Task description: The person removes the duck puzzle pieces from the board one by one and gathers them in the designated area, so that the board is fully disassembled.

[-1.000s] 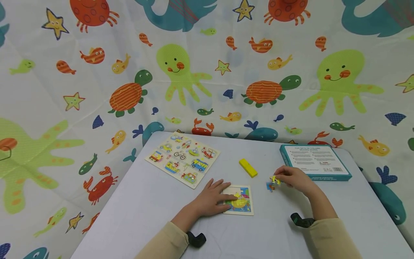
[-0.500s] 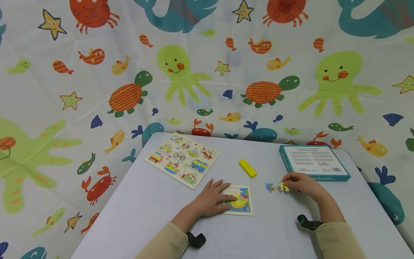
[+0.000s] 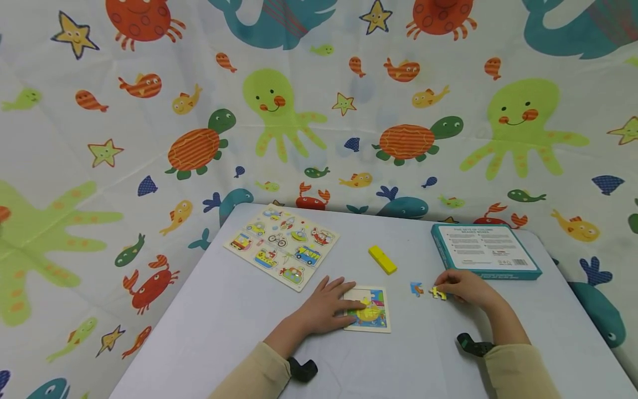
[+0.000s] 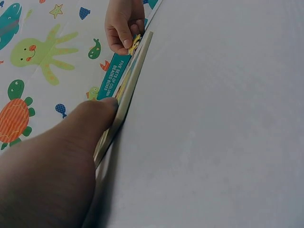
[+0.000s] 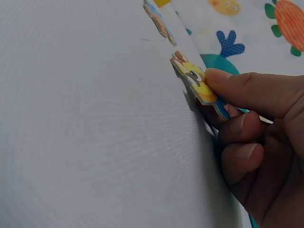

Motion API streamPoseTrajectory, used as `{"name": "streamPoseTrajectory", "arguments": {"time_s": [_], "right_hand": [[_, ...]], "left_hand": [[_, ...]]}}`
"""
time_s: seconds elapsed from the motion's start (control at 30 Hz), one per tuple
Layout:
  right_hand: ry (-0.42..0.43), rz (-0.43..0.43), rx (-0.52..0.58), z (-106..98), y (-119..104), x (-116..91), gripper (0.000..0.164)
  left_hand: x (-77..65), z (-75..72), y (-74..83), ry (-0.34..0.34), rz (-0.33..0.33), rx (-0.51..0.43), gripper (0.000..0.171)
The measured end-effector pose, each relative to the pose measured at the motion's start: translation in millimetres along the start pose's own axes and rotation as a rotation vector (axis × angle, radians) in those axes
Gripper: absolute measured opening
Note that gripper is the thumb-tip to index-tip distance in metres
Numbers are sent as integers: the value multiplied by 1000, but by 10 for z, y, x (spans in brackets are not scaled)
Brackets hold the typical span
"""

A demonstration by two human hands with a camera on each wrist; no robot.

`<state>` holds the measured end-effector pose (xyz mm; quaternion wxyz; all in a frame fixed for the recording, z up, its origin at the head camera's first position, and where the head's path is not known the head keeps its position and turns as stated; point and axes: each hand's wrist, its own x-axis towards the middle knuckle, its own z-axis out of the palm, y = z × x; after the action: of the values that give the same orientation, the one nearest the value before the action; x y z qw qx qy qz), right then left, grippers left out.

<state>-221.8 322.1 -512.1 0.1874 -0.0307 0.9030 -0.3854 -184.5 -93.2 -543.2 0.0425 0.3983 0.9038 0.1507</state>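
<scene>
My left hand (image 3: 326,307) rests with spread fingers on a small square jigsaw puzzle (image 3: 381,324) in a pale frame. Part of the picture is hidden under the fingers. In the left wrist view my thumb (image 4: 102,111) lies at the frame's edge. My right hand (image 3: 466,288) pinches a yellow puzzle piece (image 5: 197,80) between thumb and fingers, low over the table. An eye is printed on that piece. A blue and orange puzzle piece (image 3: 416,288) lies just to its left, apart from it.
A pegboard with vehicle pictures (image 3: 279,249) lies at the back left. Behind the small puzzle is a yellow block (image 3: 382,259). A teal and white box (image 3: 488,249) lies behind my right hand. A sea-animal cloth (image 3: 319,111) hangs behind the table.
My right hand has moved right and down toward the table with the yellow puzzle piece, away from the blue and orange one. The left hand has stayed on the puzzle.
</scene>
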Motion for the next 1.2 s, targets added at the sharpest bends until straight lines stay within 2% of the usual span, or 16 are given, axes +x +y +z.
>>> {"name": "streamPoseTrajectory", "arguments": {"time_s": [0.43, 0.67, 0.97, 1.2], "right_hand": [[53, -8, -66, 68, -59, -74, 25], [64, 14, -47, 48, -53, -112, 31], [62, 40, -10, -4, -50, -41, 39], [59, 29, -42, 29, -145, -40, 42]], "left_hand": [[-3, -5, -6, 7, 3, 4, 42], [-6, -2, -7, 10, 5, 7, 42], [5, -16, -9, 12, 7, 16, 42], [7, 8, -16, 17, 8, 18, 41]]}}
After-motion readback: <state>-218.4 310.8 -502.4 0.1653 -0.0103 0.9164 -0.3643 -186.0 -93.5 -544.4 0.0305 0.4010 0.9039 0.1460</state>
